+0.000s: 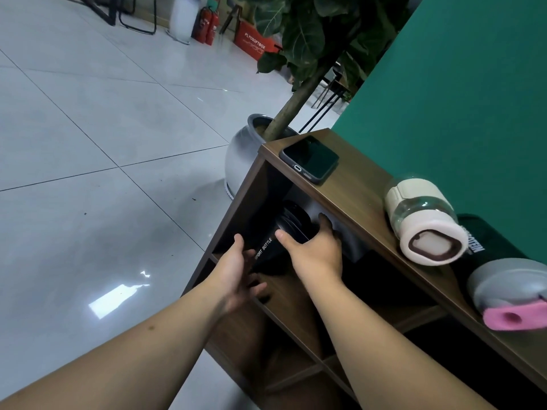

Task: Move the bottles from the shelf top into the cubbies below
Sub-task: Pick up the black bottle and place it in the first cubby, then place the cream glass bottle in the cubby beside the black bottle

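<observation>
A black sport bottle stands inside the top left cubby of the wooden shelf. My right hand grips its upper body just below the lid. My left hand cups the bottle's base from the left. On the shelf top stand a cream bottle with a clear middle, a grey bottle with a pink lid tab, and a dark bottle behind them, partly hidden.
A black phone lies on the shelf top's far left end. A potted plant in a grey pot stands just beyond the shelf. A green wall backs the shelf. Lower cubbies open below my arms. Tiled floor lies to the left.
</observation>
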`<state>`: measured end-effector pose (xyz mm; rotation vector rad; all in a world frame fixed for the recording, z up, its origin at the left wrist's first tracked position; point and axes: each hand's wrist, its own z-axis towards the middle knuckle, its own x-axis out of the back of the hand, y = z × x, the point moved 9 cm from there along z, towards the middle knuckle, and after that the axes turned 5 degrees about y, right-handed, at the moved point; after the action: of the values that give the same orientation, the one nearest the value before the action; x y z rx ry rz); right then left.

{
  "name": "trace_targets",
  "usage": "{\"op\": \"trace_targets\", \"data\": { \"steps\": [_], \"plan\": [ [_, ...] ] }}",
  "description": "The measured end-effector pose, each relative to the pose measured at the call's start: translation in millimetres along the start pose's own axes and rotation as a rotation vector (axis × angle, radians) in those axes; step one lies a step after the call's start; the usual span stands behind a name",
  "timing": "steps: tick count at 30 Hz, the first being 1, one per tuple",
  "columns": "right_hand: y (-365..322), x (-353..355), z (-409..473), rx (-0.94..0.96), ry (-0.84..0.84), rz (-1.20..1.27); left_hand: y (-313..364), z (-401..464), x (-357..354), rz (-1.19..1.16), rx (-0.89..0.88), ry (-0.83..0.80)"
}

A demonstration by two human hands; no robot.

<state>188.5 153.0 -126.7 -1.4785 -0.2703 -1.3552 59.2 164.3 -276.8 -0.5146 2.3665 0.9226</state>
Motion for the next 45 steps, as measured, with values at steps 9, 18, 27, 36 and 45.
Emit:
{"op": "trace_targets", "data": {
  "steps": [9,18,27,36,45],
  "plan": [
    [-14,123,-112,0.150,0.058,0.061,9,-72,-46,0.199,-0.037,-0.148],
    [-31,216,-38,0.048,0.268,-0.368,17,-175,-132,0.298,-0.142,-0.249],
    [-22,218,-15,0.011,0.267,-0.238,22,-188,-147,0.148,-0.118,-0.356],
    [-53,270,-112,0.153,0.184,0.030,29,-219,-120,0.003,-0.159,-0.327],
    [10,146,-137,0.006,-0.076,-0.066,-66,-159,-36,0.177,0.098,-0.061]
  ]
}}
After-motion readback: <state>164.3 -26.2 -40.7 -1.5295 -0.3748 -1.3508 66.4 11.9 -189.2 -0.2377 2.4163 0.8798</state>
